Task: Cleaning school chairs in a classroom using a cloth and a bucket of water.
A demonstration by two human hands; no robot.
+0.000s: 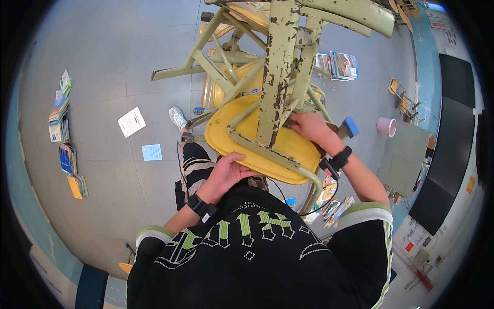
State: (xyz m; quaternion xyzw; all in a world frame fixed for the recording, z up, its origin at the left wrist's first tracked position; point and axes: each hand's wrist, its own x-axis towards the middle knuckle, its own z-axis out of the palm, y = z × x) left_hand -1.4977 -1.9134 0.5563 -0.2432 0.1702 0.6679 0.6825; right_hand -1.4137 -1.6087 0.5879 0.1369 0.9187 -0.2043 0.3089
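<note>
A yellow chair seat (239,131) lies right before me, with pale green metal tubes resting across it. My left hand (229,172) pinches its near edge, thumb on top and fingers below. At the right side of the seat is my right hand (314,127), its fingers bent and their tips partly hidden behind a chipped metal leg (276,77). Something dark brown (321,150) shows beneath this hand; I cannot tell what it is. The metal frame (216,73) belongs to a pile of upturned, tangled chairs. A blue foot cap (350,127) sticks out on the right.
Book stacks stand on the floor at left (63,127), far right (341,65) and near right (332,208). A white paper (132,122) and a blue booklet (151,152) lie left of me. A pink bucket (386,127) and a small folding chair (403,100) are by the right wall.
</note>
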